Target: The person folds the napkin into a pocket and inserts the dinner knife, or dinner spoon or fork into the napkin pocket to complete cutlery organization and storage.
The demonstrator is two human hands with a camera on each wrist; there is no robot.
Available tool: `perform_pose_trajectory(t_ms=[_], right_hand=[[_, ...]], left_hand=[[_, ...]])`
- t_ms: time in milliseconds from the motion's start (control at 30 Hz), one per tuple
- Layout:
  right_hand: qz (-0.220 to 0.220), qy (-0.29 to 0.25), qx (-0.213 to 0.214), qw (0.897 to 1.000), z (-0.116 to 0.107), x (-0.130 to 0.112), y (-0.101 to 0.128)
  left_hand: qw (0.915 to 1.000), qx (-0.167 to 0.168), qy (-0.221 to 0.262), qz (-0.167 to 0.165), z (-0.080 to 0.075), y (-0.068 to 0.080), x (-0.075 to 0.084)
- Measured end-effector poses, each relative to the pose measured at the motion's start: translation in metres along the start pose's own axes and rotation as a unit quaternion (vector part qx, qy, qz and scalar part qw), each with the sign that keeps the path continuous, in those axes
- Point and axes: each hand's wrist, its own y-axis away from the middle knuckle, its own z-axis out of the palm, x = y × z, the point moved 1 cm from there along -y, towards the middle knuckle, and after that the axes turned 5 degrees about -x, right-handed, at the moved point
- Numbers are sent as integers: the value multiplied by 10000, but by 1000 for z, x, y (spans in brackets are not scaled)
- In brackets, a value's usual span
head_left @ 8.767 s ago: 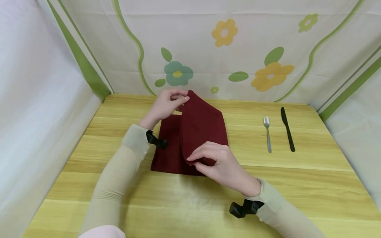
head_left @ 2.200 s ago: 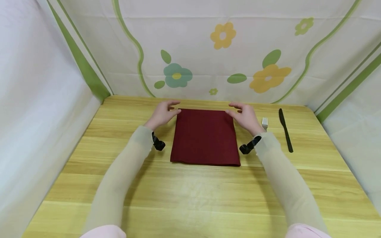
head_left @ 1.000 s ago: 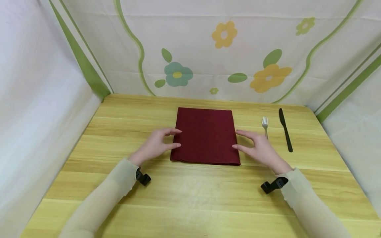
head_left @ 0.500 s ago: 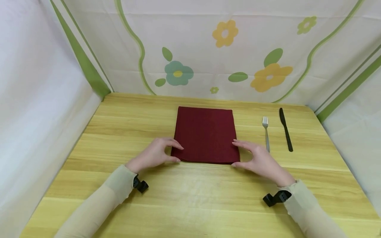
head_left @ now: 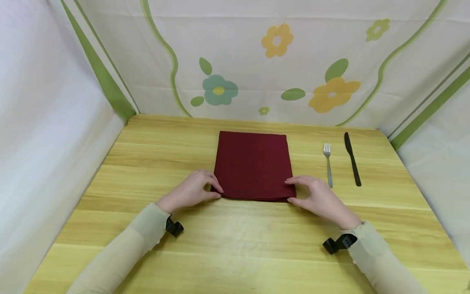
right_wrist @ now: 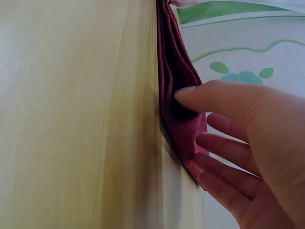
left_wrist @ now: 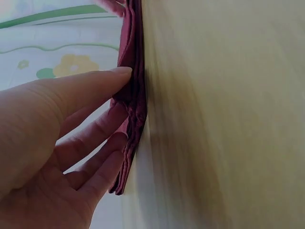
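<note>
A dark red cloth napkin, folded to a flat square of several layers, lies on the wooden table. My left hand pinches its near left corner, thumb at the front edge and index finger on top; the left wrist view shows the layered edge beside the thumb. At the near right corner is my right hand, its thumb against the front edge and index finger over the top, a gap between them. In the right wrist view that thumb touches the opening between the layers.
Right of the napkin lie a silver fork and a black knife. White cloth walls with printed flowers stand behind and at both sides. The wooden tabletop extends toward me.
Earlier the napkin was being folded over; now it lies flat. Both hands have slid from its far corners to the near ones, and the left fingertips have drawn together.
</note>
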Motion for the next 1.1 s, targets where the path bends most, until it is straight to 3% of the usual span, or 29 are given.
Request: perform_pose_trajectory(t_ms=[433,667,833,1100], right_hand=[[-166,-26,-137,9998,3,-2,-5],[-279,-36,-126,9995,4,-3,-6],[-227,-132,-222,9994,3,-3,-5],[-79,-215,-520,9984,0,0,-2]], left_hand=[[9997,-32,212,78,-8,-5,0],[9992,340,111,165,-18,-5,-2],[9996,136,-116,233,-13,-5,-5],[9997,-167,93,177,-9,-4,-4]])
